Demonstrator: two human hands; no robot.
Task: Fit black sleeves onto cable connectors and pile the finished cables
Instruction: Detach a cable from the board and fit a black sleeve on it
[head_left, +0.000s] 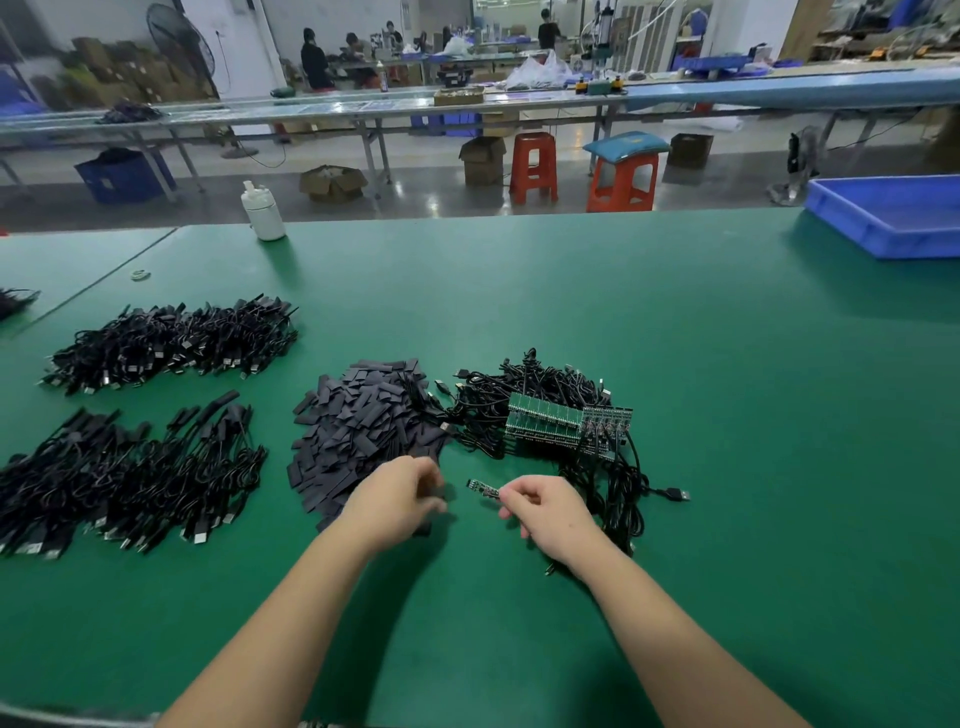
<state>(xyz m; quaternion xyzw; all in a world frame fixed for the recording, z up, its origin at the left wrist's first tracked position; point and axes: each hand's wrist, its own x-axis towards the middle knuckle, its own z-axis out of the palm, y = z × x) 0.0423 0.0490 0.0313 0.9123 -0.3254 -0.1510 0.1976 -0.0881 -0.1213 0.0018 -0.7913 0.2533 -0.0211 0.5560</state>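
Two bare hands are working over a green table (675, 364) in the head view, and there's only this one view to go on. The right hand (545, 512) is pinching a small green connector board (483, 488) by its near end, so the board is sticking out to the left past the fingers, with the black cable (631, 499) trailing off to the right behind the wrist to a USB plug (678, 493) lying on the mat. The left hand (397, 501) is sitting at the near edge of the heap of black sleeves (358, 436) with fingers curled in; it's blurry, and something dark is showing at the fingertips, but I honestly can't tell whether it's actually holding a sleeve. The two hands are near each other but not touching. Just right of the sleeve heap, a tangle of unfinished cables (519, 395) is lying with a row of green boards (545, 423) still joined together on top. Off to the left, two piles of finished cables are lying well apart from the hands, one nearer (124, 478) and one farther back (171, 338). A white bottle (264, 210) is standing at the far edge of the table, and a blue tray (893, 218) is sitting at the far right corner.
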